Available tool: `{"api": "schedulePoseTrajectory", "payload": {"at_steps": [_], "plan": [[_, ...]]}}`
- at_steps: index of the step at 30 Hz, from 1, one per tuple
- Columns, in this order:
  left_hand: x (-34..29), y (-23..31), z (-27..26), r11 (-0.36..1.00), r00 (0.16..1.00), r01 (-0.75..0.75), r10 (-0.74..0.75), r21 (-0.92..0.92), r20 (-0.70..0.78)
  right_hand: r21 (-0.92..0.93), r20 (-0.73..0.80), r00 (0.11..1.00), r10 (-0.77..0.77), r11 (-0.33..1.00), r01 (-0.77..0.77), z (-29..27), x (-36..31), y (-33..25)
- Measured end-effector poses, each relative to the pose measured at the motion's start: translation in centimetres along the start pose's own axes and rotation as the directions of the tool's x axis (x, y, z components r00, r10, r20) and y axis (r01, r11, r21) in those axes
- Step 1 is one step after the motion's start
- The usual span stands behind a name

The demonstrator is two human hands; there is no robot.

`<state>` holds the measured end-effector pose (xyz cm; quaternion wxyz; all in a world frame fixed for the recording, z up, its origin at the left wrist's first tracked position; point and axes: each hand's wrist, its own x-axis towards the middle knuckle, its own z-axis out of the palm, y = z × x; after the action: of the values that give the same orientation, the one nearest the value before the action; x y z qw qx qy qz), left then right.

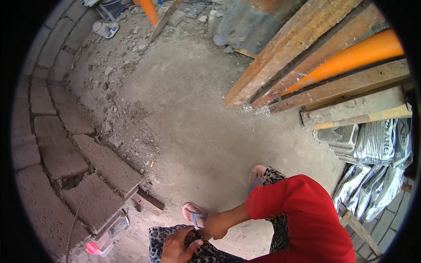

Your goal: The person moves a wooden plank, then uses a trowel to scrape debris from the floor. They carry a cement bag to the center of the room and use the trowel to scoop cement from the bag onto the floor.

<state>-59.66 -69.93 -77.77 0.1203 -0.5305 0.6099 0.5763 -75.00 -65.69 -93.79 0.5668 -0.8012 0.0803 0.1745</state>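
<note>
My left hand is at the lower edge, its fingers and thumb bunched on a black-and-grey leopard-print trouser leg. Beside it, my right hand comes down from a red sleeve and is closed against the same leg, above the foot. What its fingers grip is hidden from this view. Just beyond the right hand is my left foot in a flip-flop with blue-grey straps. The other foot, in a matching flip-flop, stands farther right on the concrete floor.
A rough block wall runs along the left, with rubble at its foot. A bottle with a pink pump top stands lower left. Timber planks and an orange pipe lean at upper right. Stacked sacks lie below them.
</note>
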Motion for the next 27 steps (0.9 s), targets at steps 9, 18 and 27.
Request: {"api": "schedulePoseTrajectory", "payload": {"at_steps": [9,18,27], "plan": [[-4.1,-1.6,9.6,0.977,0.977,0.212,-0.212,0.014,-0.028,0.915,-0.396,0.054,0.917,0.399,-0.06,4.3,-8.3,-0.3],[-10.9,6.8,8.2,0.997,0.833,0.004,0.043,-0.082,0.552,0.999,-0.049,-0.215,0.975,0.046,-0.021,24.7,-24.4,-35.9],[-11.5,26.8,-1.6,0.531,0.85,-0.383,-0.117,0.756,0.513,0.348,0.844,-0.242,0.478,-0.147,0.926,38.2,3.7,-71.1]]}}
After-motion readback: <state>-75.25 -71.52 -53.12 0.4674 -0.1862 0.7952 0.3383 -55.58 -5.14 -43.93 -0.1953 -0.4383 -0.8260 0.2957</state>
